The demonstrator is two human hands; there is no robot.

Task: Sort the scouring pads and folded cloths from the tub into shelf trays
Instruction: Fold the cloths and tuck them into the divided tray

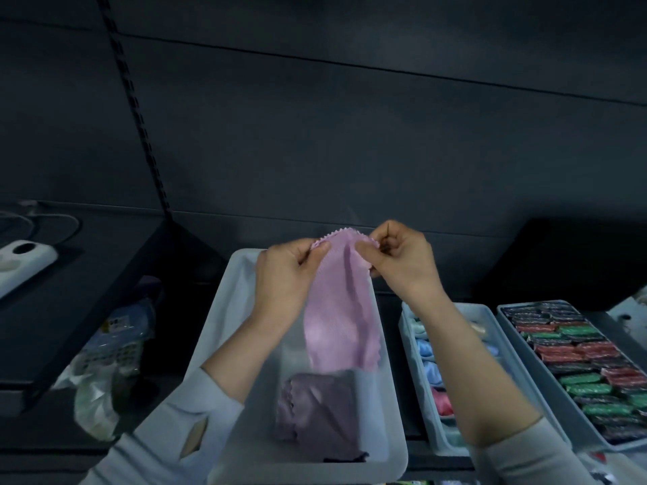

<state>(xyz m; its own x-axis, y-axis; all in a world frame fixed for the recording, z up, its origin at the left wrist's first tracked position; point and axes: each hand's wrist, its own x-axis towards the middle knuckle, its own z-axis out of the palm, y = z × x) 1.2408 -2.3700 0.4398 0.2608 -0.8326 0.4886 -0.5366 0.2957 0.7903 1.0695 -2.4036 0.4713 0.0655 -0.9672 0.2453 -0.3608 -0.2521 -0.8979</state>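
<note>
Both hands hold the pink cloth [338, 302] by its top edge above the grey tray [224, 330]: the left hand [285, 278] pinches the left corner, the right hand [399, 260] the right corner. The cloth hangs unfolded, its long axis running down toward the purple cloth [315, 414] lying at the tray's near end. It likely needs folding, and neither hand is clearly nearer

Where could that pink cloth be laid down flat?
The big tray has bare floor under the pink cloth, beyond the purple cloth. The two right-hand trays, narrow tray and pad tray, look packed full. Both hands, left hand and right hand, hold the cloth.
</note>
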